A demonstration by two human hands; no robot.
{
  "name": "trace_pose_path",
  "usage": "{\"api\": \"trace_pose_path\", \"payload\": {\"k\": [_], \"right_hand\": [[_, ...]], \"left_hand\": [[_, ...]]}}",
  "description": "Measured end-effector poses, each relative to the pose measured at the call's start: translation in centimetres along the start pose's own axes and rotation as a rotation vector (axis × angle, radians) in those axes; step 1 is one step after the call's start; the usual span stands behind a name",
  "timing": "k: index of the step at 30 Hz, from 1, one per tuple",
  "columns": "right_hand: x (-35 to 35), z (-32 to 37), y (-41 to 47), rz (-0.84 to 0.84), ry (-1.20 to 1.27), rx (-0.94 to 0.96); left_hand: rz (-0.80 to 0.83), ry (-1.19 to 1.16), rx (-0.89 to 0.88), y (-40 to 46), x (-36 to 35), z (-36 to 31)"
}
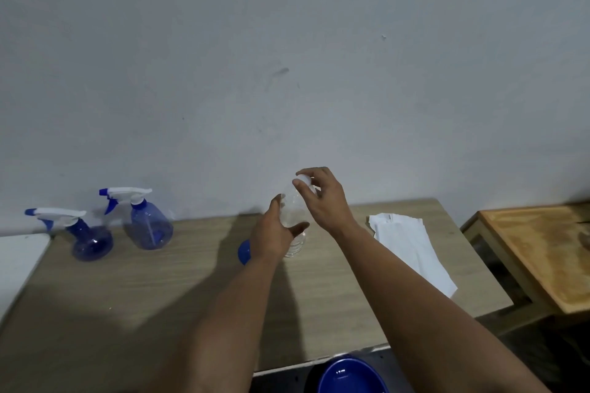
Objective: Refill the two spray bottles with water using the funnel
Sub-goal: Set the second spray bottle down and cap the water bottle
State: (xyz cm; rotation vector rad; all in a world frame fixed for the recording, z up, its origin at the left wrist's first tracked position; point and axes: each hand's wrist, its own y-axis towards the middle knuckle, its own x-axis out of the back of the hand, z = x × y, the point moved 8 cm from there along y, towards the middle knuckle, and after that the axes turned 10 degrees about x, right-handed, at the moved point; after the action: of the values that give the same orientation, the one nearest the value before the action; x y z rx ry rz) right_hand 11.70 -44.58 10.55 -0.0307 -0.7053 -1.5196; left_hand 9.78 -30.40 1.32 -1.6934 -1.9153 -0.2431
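Two blue spray bottles with white and blue trigger heads stand at the table's back left: one spray bottle (91,238) further left, the other spray bottle (147,223) beside it near the wall. A clear water bottle (292,217) stands mid-table. My left hand (274,233) grips its body. My right hand (322,198) pinches its white cap (305,180) from above. A blue funnel (244,251) peeks out behind my left wrist, mostly hidden.
White paper towels (412,246) lie on the right of the wooden table (159,290). A blue bowl (348,375) sits below the table's front edge. A second wooden table (542,252) stands to the right. A white surface (19,262) adjoins on the left.
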Motion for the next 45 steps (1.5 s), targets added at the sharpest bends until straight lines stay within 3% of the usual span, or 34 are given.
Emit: {"api": "trace_pose_path", "payload": {"k": [8,11,16,22,32,45], "right_hand": [[-0.6,0.1,-0.7,-0.089,0.063,-0.063],[-0.7,-0.2,-1.2,-0.09,0.085,-0.093],[-2.0,-2.8,-2.9,-0.028,0.096,-0.195],[-4.2,-7.2,-4.7,-0.005,0.056,-0.28],[-6.0,-9.4,-4.9,-0.08,0.044,-0.269],[-7.2,-9.7,0.6,-0.081,0.041,-0.232]], "left_hand": [[0.029,0.012,0.0,-0.5,0.3,0.0],[0.091,0.136,-0.026,-0.3,1.2,0.4],[-0.054,0.335,-0.009,-0.7,4.2,5.2],[0.007,0.426,0.021,0.8,3.1,9.9],[-0.055,0.519,-0.059,3.1,0.9,11.7],[-0.081,0.539,-0.02,7.9,3.6,9.6]]}}
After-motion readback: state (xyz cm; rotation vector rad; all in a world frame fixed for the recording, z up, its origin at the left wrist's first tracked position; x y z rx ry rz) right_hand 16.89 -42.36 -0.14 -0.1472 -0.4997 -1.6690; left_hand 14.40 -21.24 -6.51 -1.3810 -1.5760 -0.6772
